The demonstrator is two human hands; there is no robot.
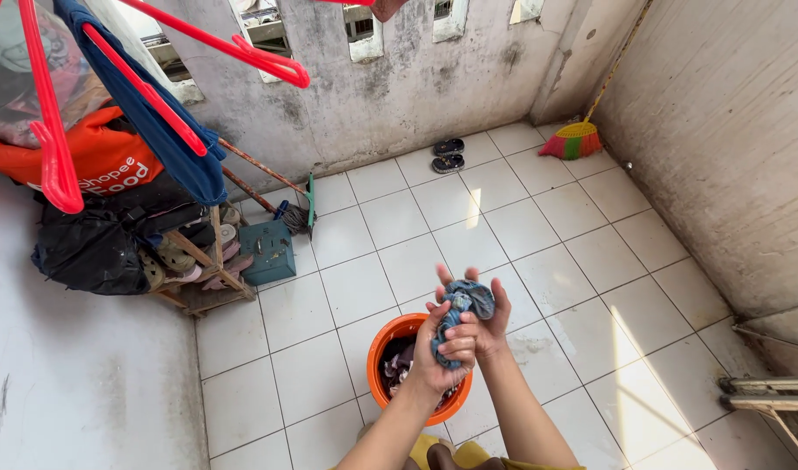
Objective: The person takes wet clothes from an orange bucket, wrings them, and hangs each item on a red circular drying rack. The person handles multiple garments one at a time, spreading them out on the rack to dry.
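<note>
Both of my hands hold a small wet blue cloth (465,300) above an orange basin (379,348) on the tiled floor. My left hand (441,350) grips the lower twisted part of the cloth. My right hand (493,318) closes around its upper part, fingers raised. The basin holds several damp garments, partly hidden by my arms.
Red hangers (51,148) and a blue garment (168,130) hang at upper left. Below them are an orange bag, a black bag, a wooden shoe rack (203,261) and a green box (268,251). Black sandals (448,155) and a colourful broom (573,139) sit by the far wall.
</note>
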